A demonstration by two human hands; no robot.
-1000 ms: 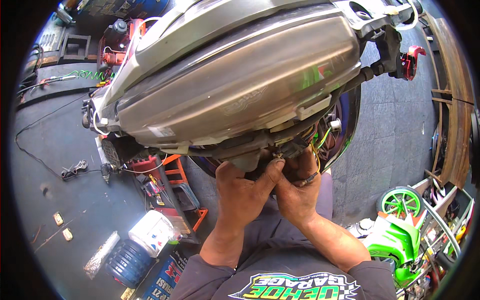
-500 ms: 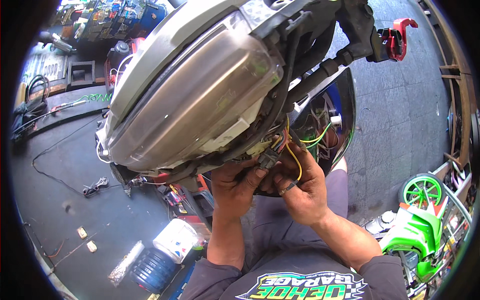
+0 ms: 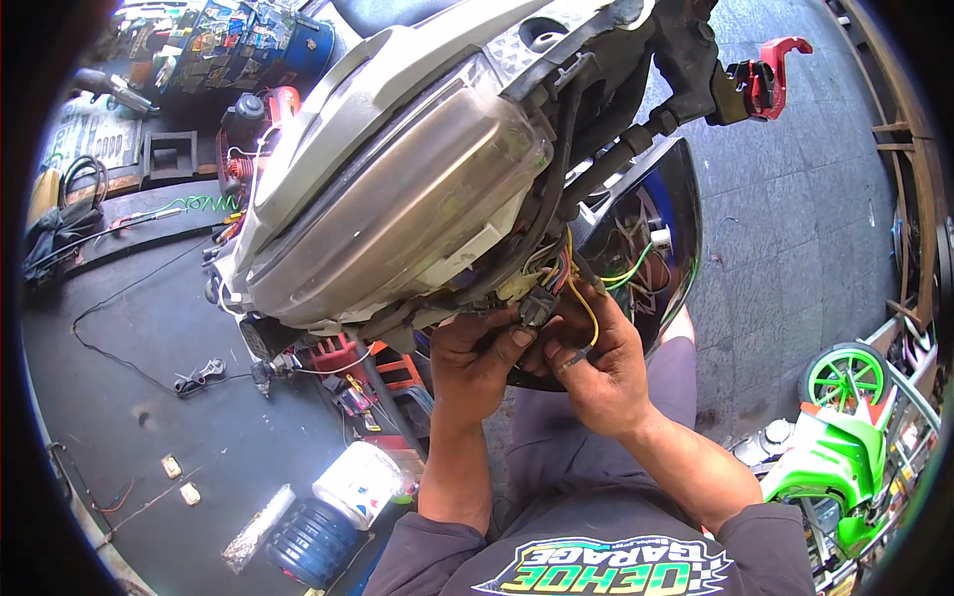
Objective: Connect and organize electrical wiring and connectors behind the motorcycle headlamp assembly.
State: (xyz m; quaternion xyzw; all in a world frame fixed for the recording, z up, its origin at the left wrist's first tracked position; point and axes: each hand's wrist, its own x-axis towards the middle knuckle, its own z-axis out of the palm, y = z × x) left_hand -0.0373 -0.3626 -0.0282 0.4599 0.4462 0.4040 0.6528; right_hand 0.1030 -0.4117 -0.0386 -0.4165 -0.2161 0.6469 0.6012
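A dark multi-pin wire connector (image 3: 538,308) hangs below a scooter's front end, with colored wires running up from it. My left hand (image 3: 469,366) has its thumb and fingers closed on the connector. My right hand (image 3: 608,370) pinches the end of a yellow wire (image 3: 588,310), which loops down between thumb and fingers; its tip is partly hidden. Above both hands is the large clouded headlight (image 3: 397,204), dusty and brownish. Dark hoses and cables curve round its lower right edge. Behind my right hand a dark glossy panel (image 3: 686,214) carries green and yellow wires.
A red brake lever (image 3: 780,79) juts out at the upper right. On the floor at left lie a blue water jug (image 3: 310,541), a white tub (image 3: 363,482) and a thin cable. A green motorbike body (image 3: 830,457) with a green wheel (image 3: 845,377) stands at lower right.
The view has shifted slightly, and the headlight's left end appears farther right. Both hands keep their holds at the connector and the yellow wire.
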